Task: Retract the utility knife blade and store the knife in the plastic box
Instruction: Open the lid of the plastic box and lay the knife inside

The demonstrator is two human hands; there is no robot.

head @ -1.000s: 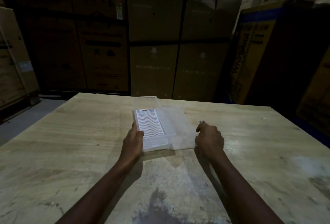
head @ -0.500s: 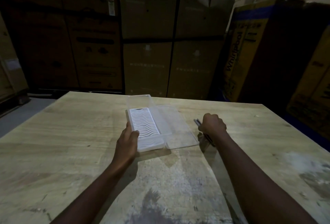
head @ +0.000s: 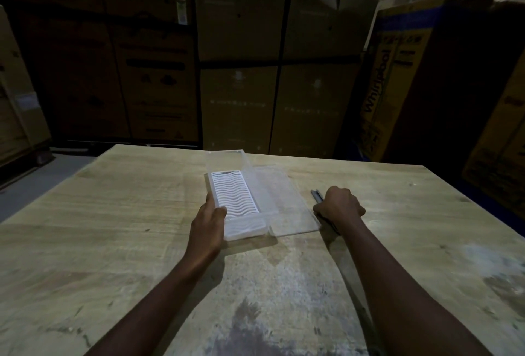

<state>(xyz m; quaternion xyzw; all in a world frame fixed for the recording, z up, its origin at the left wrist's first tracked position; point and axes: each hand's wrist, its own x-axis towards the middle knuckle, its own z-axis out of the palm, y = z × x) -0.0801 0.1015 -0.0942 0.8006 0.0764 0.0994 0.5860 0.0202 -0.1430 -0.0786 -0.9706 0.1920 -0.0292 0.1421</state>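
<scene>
A clear plastic box (head: 227,165) lies open in the middle of the wooden table (head: 113,213), with a white wavy insert (head: 234,198) in its base. Its transparent lid (head: 287,205) is folded flat to the right. My left hand (head: 208,220) grips the box's near left edge. My right hand (head: 339,208) is closed over the utility knife (head: 316,194), just right of the lid. Only the knife's grey front end shows beyond my knuckles, and a dark part trails under my wrist. The hand hides whether the blade is out.
Tall stacked cardboard cartons (head: 238,57) stand right behind the table's far edge. More cartons (head: 397,77) close in the right side. Grey floor (head: 28,193) shows at the left. The table top nearest me has a pale worn patch (head: 284,284).
My right hand shifted right, away from the lid's edge, and closed around the knife. My left hand stayed on the box.
</scene>
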